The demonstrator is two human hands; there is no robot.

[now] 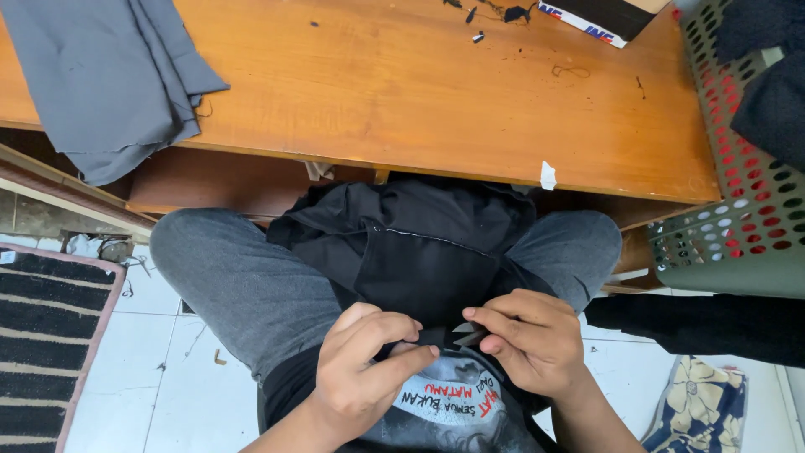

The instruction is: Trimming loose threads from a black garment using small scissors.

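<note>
Black cloth (419, 252) lies bunched across the person's lap, below the edge of the wooden table (436, 101). Both hands work at its near edge: the left hand (369, 369) pinches the cloth between thumb and fingers, and the right hand (524, 335) is closed round a small pair of snips (468, 334) whose dark blades point toward the left fingers. By my reading, loose threads are being trimmed along a seam; the next cut calls for the edge held taut and the tips kept clear of the fingertips. Any thread itself is too fine to see, and the snips' handles are hidden in the palm. A grey cloth (101, 75) is cut off at the top.
</note>
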